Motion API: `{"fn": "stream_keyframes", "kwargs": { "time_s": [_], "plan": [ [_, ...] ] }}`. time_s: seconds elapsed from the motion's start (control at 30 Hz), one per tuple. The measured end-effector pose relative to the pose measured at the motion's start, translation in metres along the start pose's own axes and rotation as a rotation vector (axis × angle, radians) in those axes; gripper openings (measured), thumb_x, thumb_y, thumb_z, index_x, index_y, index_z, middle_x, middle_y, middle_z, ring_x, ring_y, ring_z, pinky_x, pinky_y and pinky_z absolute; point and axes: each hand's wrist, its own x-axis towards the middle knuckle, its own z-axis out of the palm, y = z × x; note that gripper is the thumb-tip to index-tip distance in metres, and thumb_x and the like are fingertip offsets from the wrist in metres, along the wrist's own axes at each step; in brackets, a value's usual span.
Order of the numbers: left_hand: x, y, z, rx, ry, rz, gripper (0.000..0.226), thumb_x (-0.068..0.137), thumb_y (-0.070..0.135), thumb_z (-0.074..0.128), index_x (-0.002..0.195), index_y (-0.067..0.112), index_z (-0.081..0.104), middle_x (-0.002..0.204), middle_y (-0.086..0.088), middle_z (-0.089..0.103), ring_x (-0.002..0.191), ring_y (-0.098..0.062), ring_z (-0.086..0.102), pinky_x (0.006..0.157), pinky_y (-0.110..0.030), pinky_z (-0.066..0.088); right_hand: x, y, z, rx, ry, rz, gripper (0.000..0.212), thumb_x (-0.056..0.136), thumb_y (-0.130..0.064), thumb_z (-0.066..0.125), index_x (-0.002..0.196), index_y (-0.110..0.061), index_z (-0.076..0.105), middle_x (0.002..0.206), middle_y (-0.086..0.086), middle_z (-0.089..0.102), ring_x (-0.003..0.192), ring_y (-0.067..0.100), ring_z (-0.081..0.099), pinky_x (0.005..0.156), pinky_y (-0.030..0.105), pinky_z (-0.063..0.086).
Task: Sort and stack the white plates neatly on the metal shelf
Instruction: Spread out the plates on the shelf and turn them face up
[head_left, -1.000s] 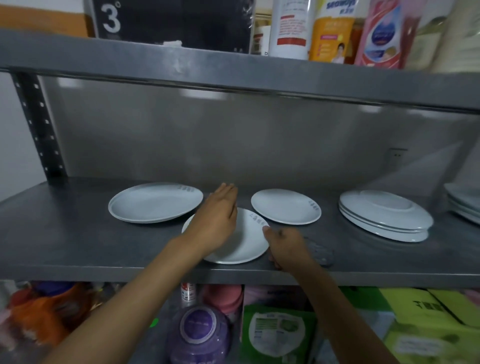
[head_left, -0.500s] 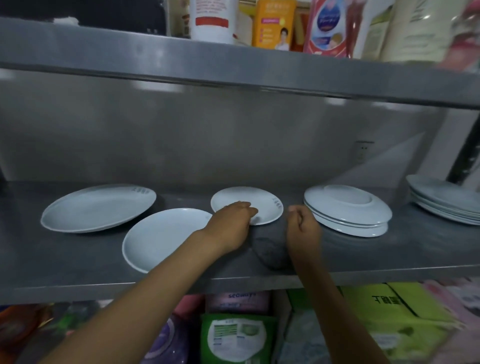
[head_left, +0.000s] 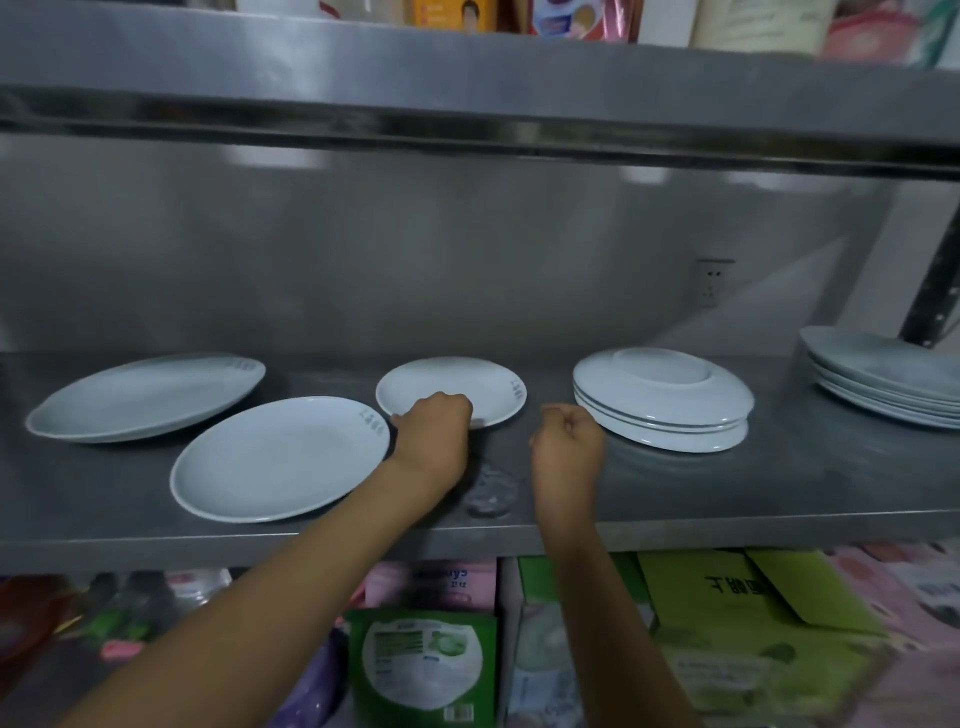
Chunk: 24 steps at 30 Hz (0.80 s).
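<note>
Both hands up on the metal shelf (head_left: 779, 483). Left hand (head_left: 434, 434) curled at the near edge of the small plate (head_left: 457, 387), fingers pinching its rim. Right hand (head_left: 569, 441) closed in a loose fist, holding nothing, just beside a stack of plates (head_left: 662, 400) turned upside down. Just left of the left hand, a big plate (head_left: 275, 460); further left, an oval plate (head_left: 140, 395). Far right, another pile of plates (head_left: 883, 379). Between the hands, a wet patch (head_left: 491, 493). Below the shelf, boxes (head_left: 727, 597) and a green pack (head_left: 423, 670).
</note>
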Motion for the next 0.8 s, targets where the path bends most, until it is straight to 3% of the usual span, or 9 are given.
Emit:
{"fn": "stream_keyframes", "kwargs": {
  "time_s": [0.13, 0.23, 0.33, 0.47, 0.57, 0.73, 0.8],
  "plan": [
    [-0.003, 0.003, -0.001, -0.076, 0.129, -0.010, 0.030, 0.070, -0.014, 0.046, 0.059, 0.014, 0.042, 0.068, -0.007, 0.052, 0.073, -0.031, 0.057, 0.069, -0.043, 0.045, 0.002, -0.005, -0.006, 0.111, -0.004, 0.051, 0.021, 0.090, -0.011, 0.048, 0.071, -0.017, 0.056, 0.058, 0.007, 0.054, 0.052, 0.018, 0.044, 0.050, 0.027, 0.037],
    [-0.005, -0.007, -0.002, -0.196, 0.244, -0.005, 0.024, 0.078, -0.007, 0.051, 0.067, 0.013, 0.061, 0.066, -0.002, 0.059, 0.066, -0.020, 0.054, 0.061, -0.032, 0.039, 0.005, -0.005, -0.008, 0.266, 0.031, 0.105, 0.018, 0.095, -0.012, 0.047, 0.081, -0.020, 0.054, 0.060, 0.008, 0.054, 0.046, 0.017, 0.042, 0.040, 0.021, 0.032],
    [-0.009, -0.015, -0.008, -0.243, 0.329, 0.069, 0.017, 0.085, 0.005, 0.056, 0.077, 0.013, 0.068, 0.074, -0.006, 0.069, 0.068, -0.016, 0.056, 0.064, -0.036, 0.049, 0.007, -0.007, -0.008, 0.315, 0.011, 0.118, 0.004, 0.097, -0.023, 0.051, 0.095, -0.020, 0.054, 0.067, 0.010, 0.056, 0.052, 0.019, 0.046, 0.042, 0.022, 0.034],
    [-0.027, -0.017, -0.023, -0.235, 0.428, 0.165, 0.014, 0.087, 0.006, 0.060, 0.089, 0.013, 0.072, 0.083, -0.004, 0.074, 0.077, -0.028, 0.066, 0.068, -0.037, 0.053, 0.008, -0.019, -0.010, 0.313, -0.068, 0.143, 0.029, 0.096, -0.033, 0.055, 0.115, -0.012, 0.051, 0.063, 0.008, 0.055, 0.043, 0.014, 0.044, 0.037, 0.021, 0.033],
    [-0.043, -0.024, -0.038, -0.224, 0.478, 0.210, 0.014, 0.084, 0.004, 0.064, 0.093, 0.011, 0.073, 0.087, -0.006, 0.075, 0.080, -0.033, 0.067, 0.074, -0.038, 0.054, 0.006, -0.031, -0.010, 0.294, -0.155, 0.155, 0.037, 0.093, -0.041, 0.057, 0.116, -0.012, 0.053, 0.064, 0.009, 0.057, 0.041, 0.015, 0.045, 0.035, 0.021, 0.032],
    [-0.068, -0.045, -0.052, -0.192, 0.458, 0.233, 0.024, 0.084, 0.016, 0.049, 0.087, 0.009, 0.072, 0.083, -0.008, 0.073, 0.078, -0.030, 0.067, 0.074, -0.039, 0.054, -0.011, -0.045, 0.003, 0.270, -0.344, 0.115, 0.034, 0.094, -0.024, 0.059, 0.124, -0.011, 0.050, 0.062, 0.011, 0.056, 0.038, 0.015, 0.046, 0.034, 0.021, 0.032],
    [-0.076, -0.057, -0.054, -0.180, 0.475, 0.245, 0.017, 0.082, 0.009, 0.056, 0.087, 0.009, 0.073, 0.083, -0.007, 0.074, 0.078, -0.029, 0.069, 0.079, -0.040, 0.055, -0.021, -0.047, 0.010, 0.218, -0.379, 0.107, 0.031, 0.094, -0.016, 0.059, 0.123, -0.018, 0.049, 0.062, 0.011, 0.055, 0.038, 0.014, 0.046, 0.034, 0.023, 0.032]
  ]
}}
